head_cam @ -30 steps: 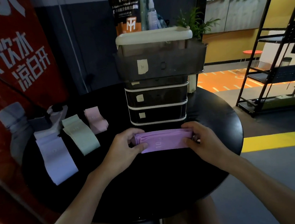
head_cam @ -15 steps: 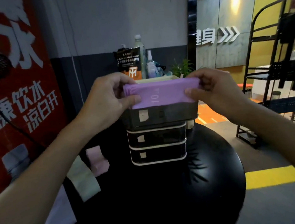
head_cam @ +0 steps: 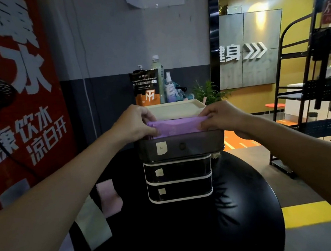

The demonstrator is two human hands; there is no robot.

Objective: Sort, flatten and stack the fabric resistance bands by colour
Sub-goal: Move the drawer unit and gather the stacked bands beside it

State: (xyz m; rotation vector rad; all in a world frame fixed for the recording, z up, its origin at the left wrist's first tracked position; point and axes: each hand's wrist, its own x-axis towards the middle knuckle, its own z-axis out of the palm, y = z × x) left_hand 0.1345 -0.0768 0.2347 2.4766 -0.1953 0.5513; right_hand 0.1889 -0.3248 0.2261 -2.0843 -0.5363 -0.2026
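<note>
Now both hands, left and right, pinch the flat purple fabric band stack by its ends over the open dark plastic top drawer.

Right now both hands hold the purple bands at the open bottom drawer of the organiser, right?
Not the bottom drawer. The head view shows the left hand and right hand holding the purple bands at the open top drawer.

The scene is dim overall; the strongest light is a warm, glaring patch on the panelled wall above and beyond the right hand. Below the left hand, the glossy black tabletop shows a faint sheen. Straight lines bow near the frame edges.
</note>
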